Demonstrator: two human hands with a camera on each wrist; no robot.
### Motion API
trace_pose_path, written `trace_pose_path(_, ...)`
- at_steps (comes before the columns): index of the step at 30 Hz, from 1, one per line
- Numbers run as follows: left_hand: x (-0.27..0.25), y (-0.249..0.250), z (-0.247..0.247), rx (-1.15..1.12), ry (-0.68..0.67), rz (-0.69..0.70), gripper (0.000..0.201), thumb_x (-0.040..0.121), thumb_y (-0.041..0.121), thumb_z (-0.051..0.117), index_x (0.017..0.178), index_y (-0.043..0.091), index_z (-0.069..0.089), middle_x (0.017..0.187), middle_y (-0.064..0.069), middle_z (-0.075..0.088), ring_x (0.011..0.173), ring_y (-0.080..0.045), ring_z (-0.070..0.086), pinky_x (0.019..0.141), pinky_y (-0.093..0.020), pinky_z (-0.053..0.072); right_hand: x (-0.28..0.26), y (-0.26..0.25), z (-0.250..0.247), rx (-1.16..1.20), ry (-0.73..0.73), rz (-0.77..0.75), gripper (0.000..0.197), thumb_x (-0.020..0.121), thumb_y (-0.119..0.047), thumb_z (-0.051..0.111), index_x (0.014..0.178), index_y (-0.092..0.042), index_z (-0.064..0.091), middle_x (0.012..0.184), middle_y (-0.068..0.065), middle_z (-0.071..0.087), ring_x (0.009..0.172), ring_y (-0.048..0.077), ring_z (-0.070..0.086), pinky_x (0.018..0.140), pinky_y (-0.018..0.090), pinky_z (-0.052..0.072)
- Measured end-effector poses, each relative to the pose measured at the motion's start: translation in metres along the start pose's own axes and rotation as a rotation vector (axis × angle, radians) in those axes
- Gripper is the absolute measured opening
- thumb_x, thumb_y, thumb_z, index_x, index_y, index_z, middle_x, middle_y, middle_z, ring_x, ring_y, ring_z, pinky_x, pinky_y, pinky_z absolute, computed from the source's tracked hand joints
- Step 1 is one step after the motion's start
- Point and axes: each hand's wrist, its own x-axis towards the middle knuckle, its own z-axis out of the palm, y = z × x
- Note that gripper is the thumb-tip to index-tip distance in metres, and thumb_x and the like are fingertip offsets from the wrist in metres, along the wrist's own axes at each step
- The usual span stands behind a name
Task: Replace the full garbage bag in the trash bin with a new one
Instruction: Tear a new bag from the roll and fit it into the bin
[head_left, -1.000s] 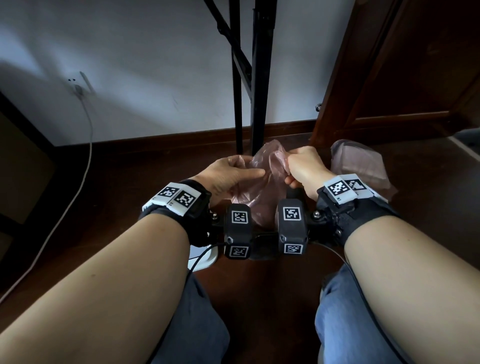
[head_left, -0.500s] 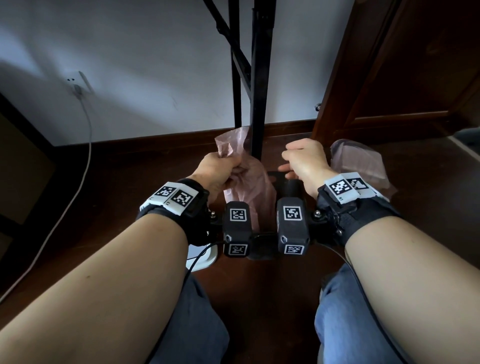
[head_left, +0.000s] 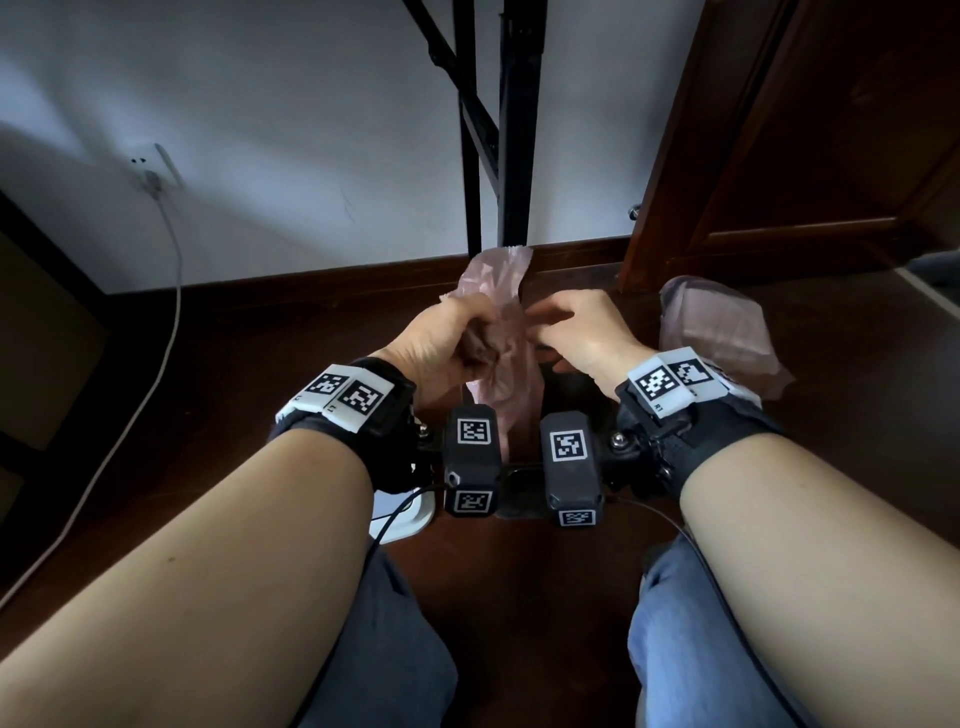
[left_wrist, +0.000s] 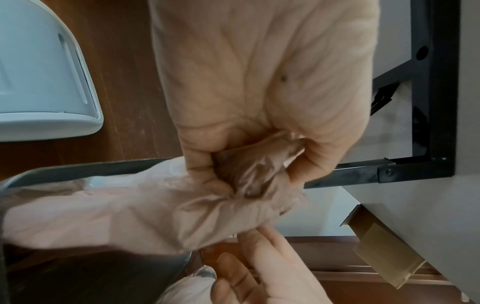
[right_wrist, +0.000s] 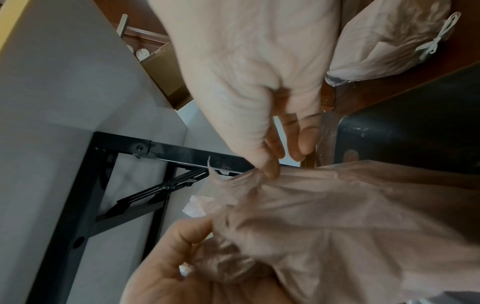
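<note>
Seen from above, two bare forearms reach forward over knees in blue jeans (head_left: 395, 649), each wrist wearing a black strap with printed square markers. Between the hands hangs a thin pink new bag (head_left: 506, 384), still crumpled. The left hand (head_left: 441, 343) has its fingers curled tight around a bunched part of the new bag. The right hand (head_left: 582, 332) pinches an edge of the same bag between thumb and fingertips, its other fingers loosely bent. Below the hands, the dark trash bin (left_wrist: 91, 273) stands on the brown wooden floor (head_left: 234, 374), the bag draping over its rim. To the right, on the floor, lies the full bag (head_left: 717, 327), pink and tied with a white string. Farther off, black metal table legs (head_left: 514, 130) stand against a white wall (head_left: 285, 130), where a white cable (head_left: 156, 322) hangs from a socket.
</note>
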Motion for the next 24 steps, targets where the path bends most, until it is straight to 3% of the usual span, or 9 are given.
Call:
trace_pose_path(1, 0.000, 0.000, 0.000, -0.030, -0.029, -0.014, 0.013, 0.075, 0.011, 0.054, 0.078, 0.002, 0.063, 0.072, -0.016, 0.058, 0.067, -0.024, 0.057, 0.070, -0.033, 0.047, 0.000, 0.000, 0.001, 0.004, -0.005, -0.006, 0.012, 0.086, -0.014, 0.069, 0.097, -0.017, 0.071, 0.088, 0.004, 0.069, 0.074, 0.016, 0.065, 0.043, 0.014, 0.044)
trace_pose_path(2, 0.001, -0.001, -0.001, -0.054, -0.048, -0.024, 0.028, 0.074, 0.013, 0.057, 0.099, 0.000, 0.063, 0.087, -0.020, 0.060, 0.081, -0.030, 0.059, 0.079, -0.039, 0.048, 0.000, 0.000, 0.001, 0.011, -0.003, -0.011, 0.010, 0.087, -0.012, 0.067, 0.093, -0.018, 0.071, 0.083, 0.003, 0.068, 0.068, 0.013, 0.063, 0.041, 0.013, 0.042)
trace_pose_path(4, -0.001, -0.001, -0.001, -0.047, -0.069, -0.017, 0.040, 0.079, 0.014, 0.065, 0.116, 0.001, 0.060, 0.100, -0.018, 0.064, 0.093, -0.030, 0.062, 0.089, -0.043, 0.048, 0.002, 0.000, 0.001, 0.036, 0.023, -0.016, 0.010, 0.089, -0.010, 0.064, 0.088, -0.019, 0.069, 0.074, 0.001, 0.065, 0.060, 0.012, 0.060, 0.037, 0.012, 0.041)
trace_pose_path(6, 0.001, -0.004, -0.002, 0.087, -0.009, 0.035, 0.030, 0.079, 0.011, 0.072, 0.108, 0.004, 0.065, 0.094, -0.012, 0.069, 0.088, -0.024, 0.067, 0.086, -0.039, 0.052, 0.003, -0.001, -0.001, 0.055, 0.083, -0.007, 0.009, 0.091, -0.010, 0.060, 0.088, -0.017, 0.066, 0.070, 0.001, 0.063, 0.054, 0.013, 0.059, 0.035, 0.014, 0.041)
trace_pose_path(10, 0.012, -0.010, -0.015, 0.387, 0.228, 0.065, 0.027, 0.069, 0.000, 0.076, 0.091, 0.006, 0.062, 0.080, -0.007, 0.066, 0.072, -0.019, 0.066, 0.067, -0.030, 0.056, 0.007, 0.001, -0.006, 0.123, 0.223, 0.029, 0.011, 0.094, -0.008, 0.055, 0.087, -0.012, 0.062, 0.065, 0.003, 0.060, 0.045, 0.013, 0.055, 0.035, 0.018, 0.043)
trace_pose_path(13, 0.015, -0.009, -0.023, 0.415, 0.317, 0.082, 0.025, 0.073, -0.009, 0.068, 0.074, 0.012, 0.055, 0.066, -0.002, 0.057, 0.056, -0.013, 0.055, 0.044, -0.018, 0.047, 0.010, 0.001, -0.010, 0.184, 0.295, 0.024, 0.013, 0.093, -0.009, 0.055, 0.086, -0.010, 0.066, 0.059, 0.004, 0.057, 0.043, 0.011, 0.050, 0.037, 0.018, 0.043)
trace_pose_path(14, 0.017, -0.009, -0.025, 0.423, 0.351, 0.096, 0.027, 0.074, -0.010, 0.065, 0.071, 0.014, 0.054, 0.066, -0.002, 0.056, 0.056, -0.013, 0.055, 0.044, -0.018, 0.046, 0.012, 0.002, -0.011, 0.197, 0.320, 0.013, 0.014, 0.092, -0.009, 0.056, 0.084, -0.011, 0.067, 0.058, 0.003, 0.056, 0.044, 0.011, 0.049, 0.040, 0.020, 0.044)
trace_pose_path(19, 0.024, -0.014, -0.032, 0.461, 0.465, 0.104, 0.028, 0.076, -0.009, 0.056, 0.070, 0.018, 0.056, 0.073, -0.002, 0.059, 0.078, -0.024, 0.062, 0.070, -0.035, 0.055, 0.019, 0.004, -0.013, 0.161, 0.458, -0.063, 0.011, 0.087, -0.016, 0.062, 0.085, -0.013, 0.073, 0.069, -0.004, 0.063, 0.068, 0.017, 0.058, 0.073, 0.039, 0.053)
trace_pose_path(24, 0.022, -0.016, -0.032, 0.488, 0.408, 0.038, 0.028, 0.072, -0.012, 0.062, 0.070, 0.016, 0.056, 0.085, -0.004, 0.062, 0.085, -0.024, 0.062, 0.072, -0.031, 0.057, 0.018, 0.003, -0.017, 0.128, 0.595, -0.105, 0.013, 0.089, -0.017, 0.060, 0.088, -0.012, 0.072, 0.080, -0.001, 0.067, 0.076, 0.016, 0.060, 0.072, 0.026, 0.048)
